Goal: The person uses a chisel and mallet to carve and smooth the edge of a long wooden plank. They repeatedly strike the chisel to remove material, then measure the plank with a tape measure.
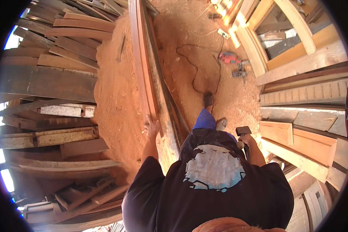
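Left hand [152,127] lies open on one long plank [142,65], while right hand [246,140] grips one black-headed hammer [243,131] near two power tools [234,63] on sawdust.

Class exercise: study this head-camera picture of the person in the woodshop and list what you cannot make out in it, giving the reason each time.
- Right hand: it grips a dark-headed tool; its handle is hidden behind hand and torso.
- Left hand: rests on the long plank; its palm side is hidden.
- Red power tool on the sawdust floor: too small to tell its kind.
- Stacked boards at left: bent and cut off by the fisheye rim.
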Available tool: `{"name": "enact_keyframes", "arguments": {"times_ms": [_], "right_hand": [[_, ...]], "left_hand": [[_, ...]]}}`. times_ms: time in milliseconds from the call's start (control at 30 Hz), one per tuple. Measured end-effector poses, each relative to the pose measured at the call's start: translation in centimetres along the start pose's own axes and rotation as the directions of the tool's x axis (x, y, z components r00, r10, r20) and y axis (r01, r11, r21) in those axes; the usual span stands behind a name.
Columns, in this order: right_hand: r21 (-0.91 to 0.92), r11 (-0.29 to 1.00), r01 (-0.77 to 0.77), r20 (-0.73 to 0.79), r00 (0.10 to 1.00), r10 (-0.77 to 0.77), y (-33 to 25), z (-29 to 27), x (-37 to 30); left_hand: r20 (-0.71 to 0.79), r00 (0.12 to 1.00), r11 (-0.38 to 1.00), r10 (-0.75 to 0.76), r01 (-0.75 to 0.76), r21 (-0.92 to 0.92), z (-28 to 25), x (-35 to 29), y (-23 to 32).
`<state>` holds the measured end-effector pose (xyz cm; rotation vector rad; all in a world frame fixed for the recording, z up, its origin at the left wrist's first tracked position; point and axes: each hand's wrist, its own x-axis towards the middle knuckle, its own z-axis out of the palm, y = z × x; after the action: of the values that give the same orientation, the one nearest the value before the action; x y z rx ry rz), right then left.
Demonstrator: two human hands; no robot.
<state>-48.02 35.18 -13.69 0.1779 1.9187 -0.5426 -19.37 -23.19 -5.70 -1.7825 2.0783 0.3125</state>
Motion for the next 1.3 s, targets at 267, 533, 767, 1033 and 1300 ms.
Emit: {"name": "enact_keyframes", "arguments": {"times_ms": [267,533,767,1033,1300], "right_hand": [[-0.255,0.96,0.111,-0.117,0.982,-0.145,-8.3,-5.8,4.6],[-0.289,0.954,-0.075,-0.125,0.991,0.04,-22.2,-7.8,8.3],[-0.373,0.917,0.14,-0.037,0.986,-0.165,-33.6,-7.8,18.2],[-0.765,0.593,0.252,0.025,0.931,-0.364,-58.0,-12.9,19.2],[-0.082,0.95,0.301,0.33,0.908,-0.259,-68.2,-14.4,30.3]], "left_hand": [[-0.049,0.96,0.944,-0.276,0.261,-0.204,-3.5,0.9,2.7],[-0.019,0.93,0.915,-0.368,0.359,-0.183,-6.9,8.7,5.7],[-0.086,0.971,0.899,-0.222,0.17,-0.405,-16.4,24.0,15.8],[-0.01,0.974,0.892,-0.228,0.205,-0.404,-18.8,29.2,22.5],[0.013,0.967,0.902,-0.255,0.242,-0.358,-19.1,31.0,24.1]]}}
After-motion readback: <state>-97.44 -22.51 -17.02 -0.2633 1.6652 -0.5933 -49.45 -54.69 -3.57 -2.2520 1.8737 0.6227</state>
